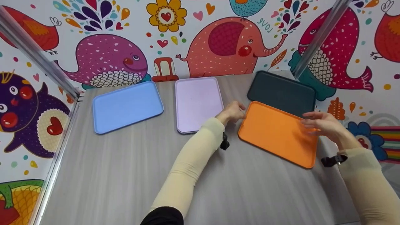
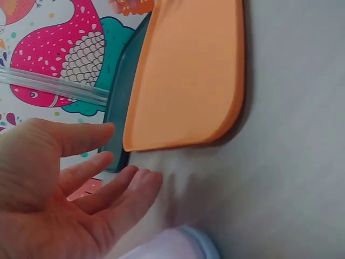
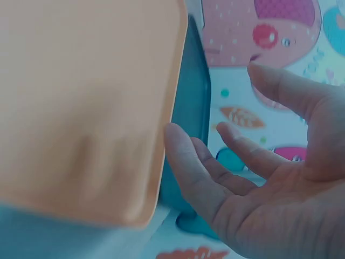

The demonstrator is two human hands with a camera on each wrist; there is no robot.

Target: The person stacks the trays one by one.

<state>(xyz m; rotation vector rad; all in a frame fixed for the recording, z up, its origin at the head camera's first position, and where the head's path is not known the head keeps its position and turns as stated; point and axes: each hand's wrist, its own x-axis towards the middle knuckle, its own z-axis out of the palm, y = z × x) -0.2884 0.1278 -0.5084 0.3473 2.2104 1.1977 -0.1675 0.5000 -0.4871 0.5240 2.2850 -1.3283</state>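
Note:
An orange tray [image 1: 278, 134] lies at an angle on the right of the table and overlaps the front of a dark green tray [image 1: 282, 92]. My left hand [image 1: 232, 112] is beside the orange tray's left end, fingers loosely spread and holding nothing. In the left wrist view, its fingertips [image 2: 148, 181] are close to the orange tray's corner. Above the tray's far right corner is my right hand [image 1: 325, 125], its fingers apart and nothing in its grasp. One of its fingertips [image 3: 173, 135] appears right at the orange rim in the right wrist view.
A lilac tray [image 1: 200, 103] lies left of my left hand, with a bluish rim showing under its front edge. Farther left is a blue tray [image 1: 128, 107]. Patterned walls and metal posts [image 1: 322, 39] border the grey table [image 1: 131, 175].

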